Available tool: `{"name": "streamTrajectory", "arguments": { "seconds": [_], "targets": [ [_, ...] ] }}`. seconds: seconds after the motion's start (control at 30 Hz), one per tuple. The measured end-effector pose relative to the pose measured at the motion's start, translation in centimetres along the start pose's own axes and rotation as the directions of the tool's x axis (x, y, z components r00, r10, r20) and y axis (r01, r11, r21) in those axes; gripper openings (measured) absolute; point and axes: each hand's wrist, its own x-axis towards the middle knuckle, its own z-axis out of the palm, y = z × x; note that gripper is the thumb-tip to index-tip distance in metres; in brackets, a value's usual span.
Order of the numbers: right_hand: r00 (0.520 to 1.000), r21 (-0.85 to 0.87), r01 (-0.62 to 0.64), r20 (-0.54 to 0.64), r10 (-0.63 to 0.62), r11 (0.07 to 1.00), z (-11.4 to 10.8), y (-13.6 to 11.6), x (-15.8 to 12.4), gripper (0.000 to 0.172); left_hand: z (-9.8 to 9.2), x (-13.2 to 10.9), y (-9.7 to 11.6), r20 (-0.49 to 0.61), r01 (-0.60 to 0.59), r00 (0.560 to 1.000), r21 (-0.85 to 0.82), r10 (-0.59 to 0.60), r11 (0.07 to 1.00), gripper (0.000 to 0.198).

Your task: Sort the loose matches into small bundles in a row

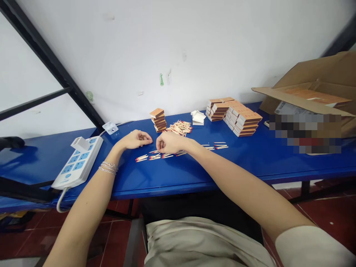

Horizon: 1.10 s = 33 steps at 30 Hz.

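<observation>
Both my hands rest on the blue table [250, 159] among small groups of red-tipped matchsticks [150, 157]. My left hand [137, 139], fingers curled in, lies just left of the matches; what it holds, if anything, is hidden. My right hand [167, 142] is closed in a pinch over the matchsticks right in front of it. More small groups of matches [219, 146] lie to the right. A loose heap of matches [180, 127] sits behind my hands, beside a short stack of orange matchboxes [158, 120].
Larger stacks of matchboxes [236, 115] and white inner trays [198, 117] stand at the back. An open cardboard box [314, 92] fills the right end. A white and blue power strip [79, 161] lies at the left. A black metal frame [55, 70] leans along the wall.
</observation>
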Motion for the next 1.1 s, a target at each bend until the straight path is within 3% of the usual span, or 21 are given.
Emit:
{"name": "streamTrajectory", "arguments": {
  "seconds": [0.23,0.43,0.63,1.1],
  "targets": [
    [1.000,0.052,0.001,-0.004,-0.001,0.999,-0.8,0.7,0.0,0.023,0.0,0.0,-0.2,0.030,-0.044,0.999,0.018,0.044,0.999,0.033],
    [0.996,0.037,-0.075,0.050,0.073,0.996,-2.1,1.4,-0.6,0.025,0.5,-0.9,1.6,0.216,-0.096,0.973,0.054,0.082,0.994,0.032],
    [0.991,-0.045,-0.021,0.134,0.027,0.999,-2.3,1.5,-0.7,0.024,1.4,-1.2,2.9,0.235,-0.140,0.965,0.074,0.119,0.987,0.033],
    [0.991,-0.046,-0.015,0.134,0.021,0.999,-2.3,1.7,-0.6,0.020,1.2,-1.3,2.9,0.301,-0.128,0.945,-0.023,0.129,0.991,0.028]
  ]
}}
